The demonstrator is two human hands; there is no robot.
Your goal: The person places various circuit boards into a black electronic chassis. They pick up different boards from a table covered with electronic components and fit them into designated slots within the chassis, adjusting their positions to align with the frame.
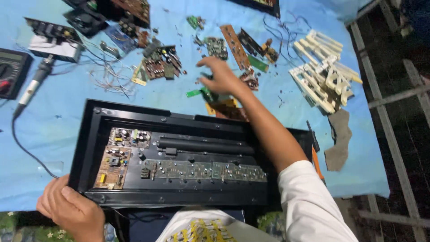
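Opened black keyboard casing (pixel 89 148), circuit boards exposed. Left hand (pixel 71 210) fingers grip its near-left corner; right hand (pixel 221 78), fingers spread wide, reaches loose green parts (pixel 199 92) beyond it. Reassembly outstanding.

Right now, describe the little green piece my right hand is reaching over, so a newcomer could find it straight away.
Start at the big open black case on the blue sheet, which the left hand grips at its near corner. Just beyond its far edge, the right hand hovers over scattered parts. Below that hand lies the small green strip: flat, bright green and narrow, unlike the brown boards around it.
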